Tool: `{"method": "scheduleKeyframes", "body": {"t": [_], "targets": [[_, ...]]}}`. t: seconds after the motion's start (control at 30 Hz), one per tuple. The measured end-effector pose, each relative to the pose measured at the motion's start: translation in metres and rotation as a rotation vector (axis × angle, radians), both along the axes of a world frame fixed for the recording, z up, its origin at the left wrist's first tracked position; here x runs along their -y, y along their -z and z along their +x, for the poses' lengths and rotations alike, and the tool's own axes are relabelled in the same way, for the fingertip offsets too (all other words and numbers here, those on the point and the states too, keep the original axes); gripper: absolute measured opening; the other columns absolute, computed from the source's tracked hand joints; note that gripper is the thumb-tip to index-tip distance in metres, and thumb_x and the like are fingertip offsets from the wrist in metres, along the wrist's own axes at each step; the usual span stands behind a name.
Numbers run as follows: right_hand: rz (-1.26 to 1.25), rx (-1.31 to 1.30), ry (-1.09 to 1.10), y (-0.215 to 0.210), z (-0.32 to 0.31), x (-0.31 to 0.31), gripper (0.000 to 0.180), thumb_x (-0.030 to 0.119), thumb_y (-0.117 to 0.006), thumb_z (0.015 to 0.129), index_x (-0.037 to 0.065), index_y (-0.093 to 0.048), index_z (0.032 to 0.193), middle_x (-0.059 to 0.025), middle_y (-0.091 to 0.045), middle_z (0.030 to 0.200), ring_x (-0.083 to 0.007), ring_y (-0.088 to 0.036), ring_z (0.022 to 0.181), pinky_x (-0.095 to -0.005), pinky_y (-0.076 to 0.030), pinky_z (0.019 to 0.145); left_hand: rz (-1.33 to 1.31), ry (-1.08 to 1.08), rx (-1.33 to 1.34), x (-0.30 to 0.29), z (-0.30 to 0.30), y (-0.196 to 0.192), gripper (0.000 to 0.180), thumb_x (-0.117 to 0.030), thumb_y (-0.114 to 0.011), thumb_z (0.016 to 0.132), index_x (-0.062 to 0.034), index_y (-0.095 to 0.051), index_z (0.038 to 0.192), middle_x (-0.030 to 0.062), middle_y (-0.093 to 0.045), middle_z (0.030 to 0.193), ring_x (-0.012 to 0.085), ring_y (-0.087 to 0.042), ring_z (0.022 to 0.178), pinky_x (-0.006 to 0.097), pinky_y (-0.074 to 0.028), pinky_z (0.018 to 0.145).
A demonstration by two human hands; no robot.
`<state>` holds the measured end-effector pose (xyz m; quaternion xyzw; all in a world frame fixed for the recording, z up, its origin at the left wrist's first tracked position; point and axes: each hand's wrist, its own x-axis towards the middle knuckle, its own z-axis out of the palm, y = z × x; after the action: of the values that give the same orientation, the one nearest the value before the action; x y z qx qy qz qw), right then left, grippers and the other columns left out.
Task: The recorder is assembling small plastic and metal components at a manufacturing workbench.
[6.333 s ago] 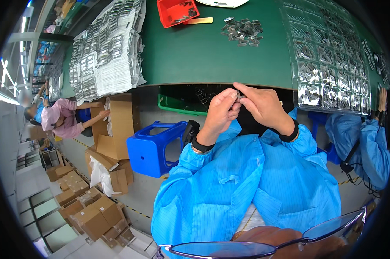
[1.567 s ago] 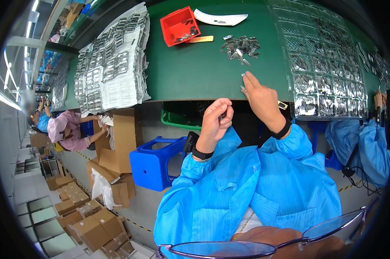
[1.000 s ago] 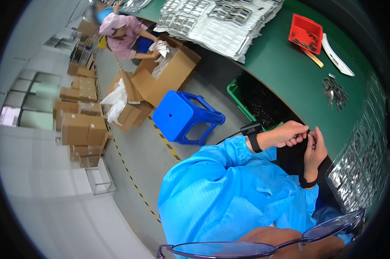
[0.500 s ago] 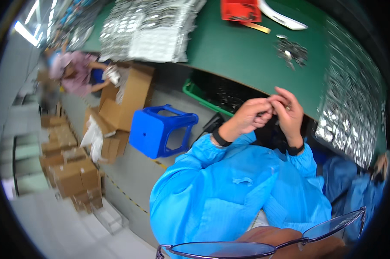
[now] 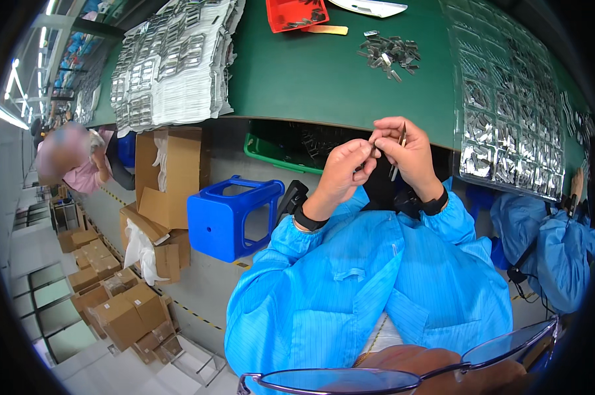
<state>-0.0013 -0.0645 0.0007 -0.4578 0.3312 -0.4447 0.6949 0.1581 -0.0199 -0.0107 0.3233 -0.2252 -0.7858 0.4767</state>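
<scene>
Just off the edge of the green table [image 5: 291, 85], my two hands meet at the fingertips. My left hand [image 5: 343, 170] is closed, its thumb and fingers pinching a small dark part that is mostly hidden. My right hand [image 5: 412, 158] is closed too, its fingertips against the same spot. Across its fingers lies a slim pointed metal tool [image 5: 402, 137]; its exact kind cannot be made out. Beyond my hands, a loose pile of small shiny metal pieces [image 5: 393, 54] lies on the table. On the right, a clear compartment tray [image 5: 465, 122] holds many similar pieces.
A red bin [image 5: 287, 26], a yellow strip [image 5: 329, 30] and a white curved piece [image 5: 370, 8] lie at the back. Stacked trays [image 5: 172, 72] stand left. Below are a green crate [image 5: 271, 157], blue stool [image 5: 212, 227] and open carton [image 5: 172, 161]. A co-worker [image 5: 80, 158] sits far left.
My view has turned, so the table things appear further left. My hands remain together at the fingertips. The slim tool now shows in my right hand.
</scene>
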Motion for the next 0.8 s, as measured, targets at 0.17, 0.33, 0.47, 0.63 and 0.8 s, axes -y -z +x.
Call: {"method": "scheduleKeyframes", "body": {"t": [0.17, 0.33, 0.47, 0.63, 0.8], "targets": [[0.014, 0.036, 0.011, 0.005, 0.001, -0.002, 0.025, -0.003, -0.058, 0.084, 0.000, -0.058, 0.109, -0.0072, -0.064, 0.092, -0.0027, -0.054, 0.067, -0.0142, -0.037, 0.051, 0.045, 0.040, -0.166, 0.001, 0.001, 0.000, 0.017, -0.019, -0.051, 0.094, -0.0025, -0.052, 0.089, 0.0021, -0.048, 0.065, 0.0020, -0.034, 0.046, 0.015, -0.023, 0.038], [-0.058, 0.014, 0.037, 0.000, 0.001, -0.005, 0.024, -0.004, -0.058, 0.084, -0.001, -0.058, 0.108, -0.0093, -0.065, 0.095, -0.0071, -0.059, 0.077, -0.0162, -0.044, 0.058, 0.030, 0.007, -0.184, 0.002, -0.002, 0.003, 0.014, -0.018, -0.050, 0.095, -0.0054, -0.052, 0.089, -0.0001, -0.047, 0.064, 0.0012, -0.033, 0.047, 0.015, -0.022, 0.038], [-0.150, -0.032, 0.065, 0.000, 0.002, -0.006, 0.023, -0.005, -0.057, 0.085, -0.002, -0.057, 0.109, -0.0095, -0.065, 0.094, -0.0111, -0.061, 0.085, -0.0205, -0.048, 0.068, 0.023, -0.012, -0.179, 0.003, -0.006, 0.000, 0.014, -0.017, -0.050, 0.095, -0.0054, -0.052, 0.088, 0.0000, -0.047, 0.064, 0.0011, -0.033, 0.047, 0.015, -0.022, 0.038], [-0.288, -0.208, 0.132, 0.001, -0.006, -0.003, 0.025, 0.006, -0.055, 0.090, -0.002, -0.056, 0.114, -0.0099, -0.065, 0.089, -0.0142, -0.062, 0.080, -0.0247, -0.048, 0.067, 0.019, -0.032, -0.152, 0.003, -0.004, 0.000, 0.016, -0.017, -0.048, 0.095, -0.0035, -0.050, 0.087, 0.0014, -0.046, 0.065, 0.0020, -0.033, 0.046, 0.015, -0.023, 0.038], [-0.801, -0.628, -0.003, -0.010, -0.011, -0.003, 0.039, 0.019, -0.053, 0.088, -0.001, -0.053, 0.122, -0.0150, -0.061, 0.087, -0.0300, -0.059, 0.074, -0.0359, -0.046, 0.067, -0.021, -0.053, -0.106, 0.002, -0.003, 0.000, 0.016, -0.017, -0.047, 0.095, -0.0036, -0.050, 0.088, 0.0015, -0.047, 0.064, 0.0022, -0.033, 0.046, 0.016, -0.023, 0.039]]}}
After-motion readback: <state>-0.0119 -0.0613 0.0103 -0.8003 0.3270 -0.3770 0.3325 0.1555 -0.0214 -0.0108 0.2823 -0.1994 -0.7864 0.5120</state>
